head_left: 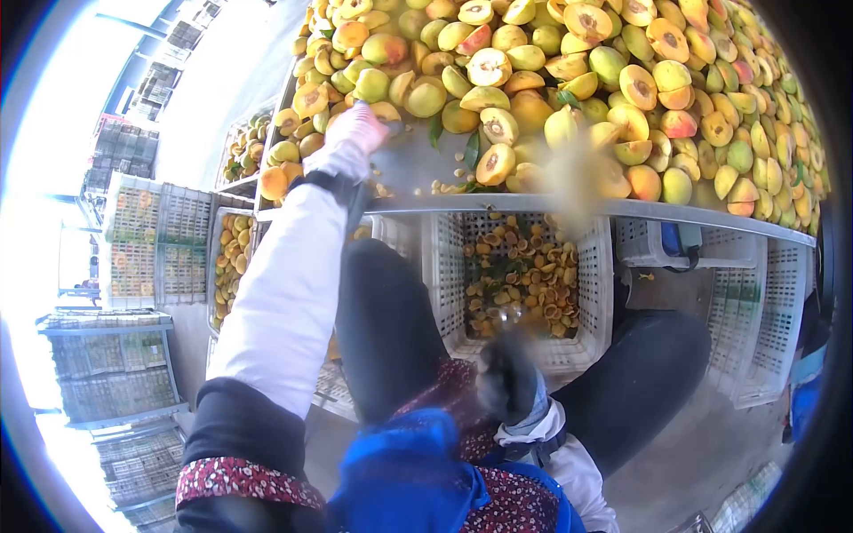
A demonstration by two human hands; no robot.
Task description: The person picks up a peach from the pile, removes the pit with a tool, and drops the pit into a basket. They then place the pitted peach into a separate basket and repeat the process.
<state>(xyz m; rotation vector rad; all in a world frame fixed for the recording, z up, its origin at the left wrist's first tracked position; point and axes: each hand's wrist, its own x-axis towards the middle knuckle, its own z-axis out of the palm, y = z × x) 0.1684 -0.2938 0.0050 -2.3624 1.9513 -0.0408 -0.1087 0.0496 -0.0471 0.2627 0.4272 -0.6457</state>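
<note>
While seated low before the table (675,211), reaches the left hand (355,129) up and forward in a pale glove, white sleeve (284,293) at full stretch, to the near fringe of the fruit heap (533,62). Lands there on a bare patch of metal just beside whole yellow-green fruits and cut halves, touching or all but touching the closest ones. Too blurred to tell whether those fingers lie flat, curl, or close on a piece. Holds the right hand (508,377) low between the legs (382,329) in a dark glove, above the lap and near the front wall of the white crate (593,293). Looks loosely curled, yet smeared by motion, so cannot tell whether anything sits in that grip. Heaped across the whole tabletop and well above lap level, hence, most likely, the long upward reach with one arm only. Set straight under the table's lip and between the knees, probably so that whatever leaves the edge drops in without a carry, judging by the brownish-orange pieces (524,275) lying inside. Shows a yellow smear (577,182) at the lip right above that crate, perhaps a piece in motion, though too blurred to name. Flanked on the left by more fruit-filled crates (233,258) under the table.
</note>
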